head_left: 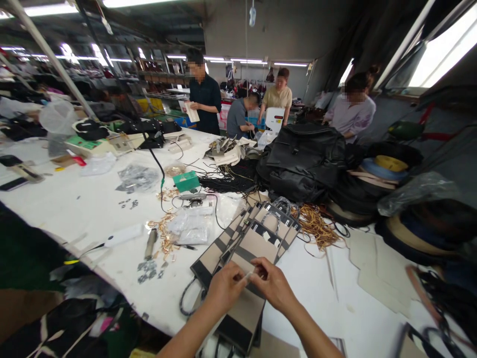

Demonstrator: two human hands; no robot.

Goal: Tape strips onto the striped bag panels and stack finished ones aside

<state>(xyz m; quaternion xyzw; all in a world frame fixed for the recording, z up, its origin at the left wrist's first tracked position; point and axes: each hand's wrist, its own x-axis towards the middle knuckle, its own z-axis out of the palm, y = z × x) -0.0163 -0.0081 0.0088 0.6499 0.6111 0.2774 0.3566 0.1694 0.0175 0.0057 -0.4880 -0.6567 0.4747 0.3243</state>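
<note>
Beige and black flat bags (257, 247) lie piled on the white counter (97, 209), directly beneath my two hands and reaching beyond them. Their long axis runs away from me, leaning right at the far end, where looped handles (271, 214) show; some bags lower in the pile fan out to the left. My left hand (225, 286) and right hand (274, 286) meet over the pile's middle, about equally near it. Each grip is pinched closed, thumb to fingers, and a pale sliver (248, 275) shows between the two sets of fingertips, too small for me to name. I can't tell whether that sliver touches the bag underneath. Left of the pile I have brass-coloured pieces (166, 241) and a clear plastic bag (192, 223); on the far right side lie tan cords (318, 226), just in front of a black backpack (303, 159).
</note>
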